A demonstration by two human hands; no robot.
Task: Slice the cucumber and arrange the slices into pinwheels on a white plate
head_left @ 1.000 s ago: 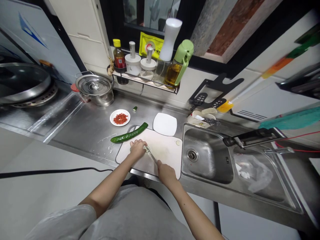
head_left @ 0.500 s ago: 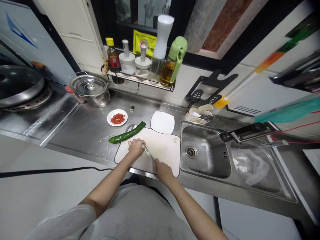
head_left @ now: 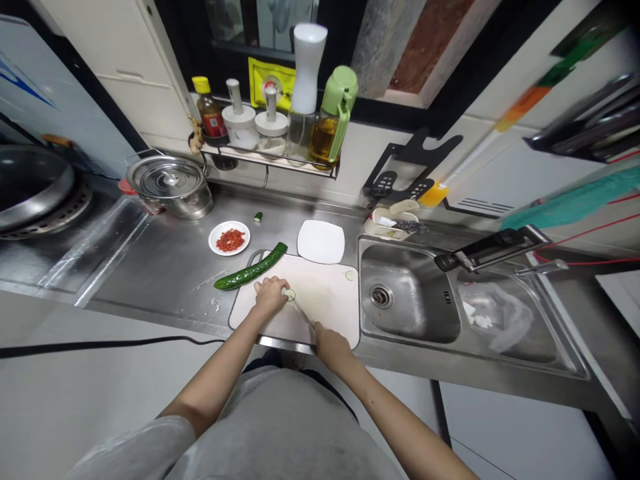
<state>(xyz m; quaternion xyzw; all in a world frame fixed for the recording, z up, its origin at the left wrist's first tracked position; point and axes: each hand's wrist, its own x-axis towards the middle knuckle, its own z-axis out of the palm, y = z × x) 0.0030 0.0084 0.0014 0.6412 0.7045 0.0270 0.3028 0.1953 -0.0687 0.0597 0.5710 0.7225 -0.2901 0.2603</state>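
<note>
My left hand (head_left: 271, 296) is closed over a piece of cucumber on the pale cutting board (head_left: 330, 313); the fingers hide most of the piece. A round, pale cucumber slice (head_left: 289, 293) shows at its right end. My right hand (head_left: 331, 344) grips a knife (head_left: 304, 315), whose thin blade reaches up and left to that slice. Behind my left hand, a long green cucumber (head_left: 251, 267) lies across the board's left edge and onto the counter. Another thin cucumber slice (head_left: 349, 275) rests flat in the board's upper right corner.
Beyond the board are a white plate (head_left: 321, 241), a dish of chopped red pieces (head_left: 229, 238) and a cucumber end (head_left: 258, 217). The sink (head_left: 410, 327) adjoins on the right. A lidded steel pot (head_left: 173, 187) stands left, below a rack of seasoning bottles (head_left: 280, 157).
The knife blade has shifted slightly at the cut end, and my right hand has moved a little right and down. My left hand stays in place. The camera view has shifted slightly.
</note>
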